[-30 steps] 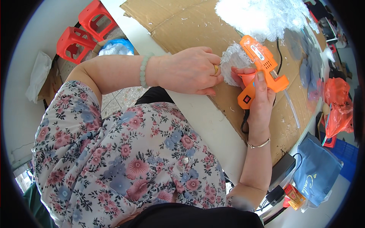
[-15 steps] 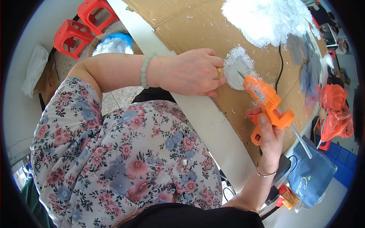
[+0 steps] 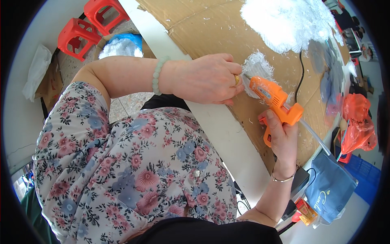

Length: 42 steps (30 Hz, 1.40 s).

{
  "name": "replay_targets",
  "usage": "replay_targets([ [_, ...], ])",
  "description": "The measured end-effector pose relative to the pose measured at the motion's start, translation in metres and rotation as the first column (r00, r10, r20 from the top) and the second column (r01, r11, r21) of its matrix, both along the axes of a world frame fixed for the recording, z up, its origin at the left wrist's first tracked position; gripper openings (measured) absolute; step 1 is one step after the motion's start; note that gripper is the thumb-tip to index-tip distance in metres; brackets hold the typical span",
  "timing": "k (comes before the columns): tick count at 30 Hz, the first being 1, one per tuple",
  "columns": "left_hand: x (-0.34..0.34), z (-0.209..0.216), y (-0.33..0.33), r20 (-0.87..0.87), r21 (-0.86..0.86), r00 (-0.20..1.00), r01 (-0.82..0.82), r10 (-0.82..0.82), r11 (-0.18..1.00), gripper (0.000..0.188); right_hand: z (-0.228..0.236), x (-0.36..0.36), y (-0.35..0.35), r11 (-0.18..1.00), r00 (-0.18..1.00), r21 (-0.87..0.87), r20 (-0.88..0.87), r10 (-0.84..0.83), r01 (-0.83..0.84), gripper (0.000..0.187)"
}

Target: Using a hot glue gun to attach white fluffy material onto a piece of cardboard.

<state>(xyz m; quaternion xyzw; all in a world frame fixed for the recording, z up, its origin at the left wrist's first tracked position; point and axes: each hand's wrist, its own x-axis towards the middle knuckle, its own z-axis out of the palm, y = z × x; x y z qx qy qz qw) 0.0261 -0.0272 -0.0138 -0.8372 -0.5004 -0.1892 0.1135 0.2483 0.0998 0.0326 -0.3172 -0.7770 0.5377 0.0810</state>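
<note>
My right hand (image 3: 281, 132) is wrapped round the handle of an orange hot glue gun (image 3: 273, 97). A translucent glue stick (image 3: 316, 135) sticks out of its rear end. The gun's metal nozzle points up and left, close to the fingertips of my left hand (image 3: 209, 79). That hand is closed, back upward, and its fingers appear to pinch the near edge of a small white fringed fabric piece (image 3: 258, 67). The fingertips themselves are partly hidden, and part of the piece lies behind the gun.
Cardboard (image 3: 203, 34) strewn with white threads covers the white table (image 3: 227, 134). A white fluffy heap (image 3: 284, 24) lies at the far side, near a black cord (image 3: 301, 77) and grey translucent discs (image 3: 325, 83). At right are a red plastic bag (image 3: 357, 122) and blue bag (image 3: 331, 187); red stools (image 3: 79, 38) stand at left.
My right hand has brought the glue gun left and slightly up, so its nozzle is nearer my left fingers. My left hand has barely shifted.
</note>
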Motion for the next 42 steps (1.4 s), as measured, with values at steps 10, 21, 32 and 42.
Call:
replay_targets([
  [10, 0.000, 0.000, 0.001, -0.004, 0.012, 1.000, 0.000, 0.000, 1.000, 0.037, 0.002, 0.006, 0.000, 1.000, 0.997, 0.003, 0.073, 0.000, 0.000, 0.027],
  [21, -0.002, 0.000, 0.001, 0.029, 0.003, 1.000, 0.003, -0.003, 1.000, 0.036, 0.004, 0.023, 0.001, 1.000, 0.997, -0.018, 0.083, 0.011, -0.010, 0.021],
  [32, -0.002, 0.003, -0.002, 0.013, -0.102, 1.000, -0.014, 0.015, 0.995, 0.041, 0.006, 0.039, -0.001, 0.997, 0.992, 0.004, 0.100, -0.071, 0.071, 0.021],
  [42, -0.002, 0.003, -0.002, 0.021, -0.081, 1.000, -0.005, 0.007, 0.997, 0.042, 0.006, 0.039, -0.005, 0.997, 0.993, -0.009, 0.089, -0.077, 0.078, 0.021],
])
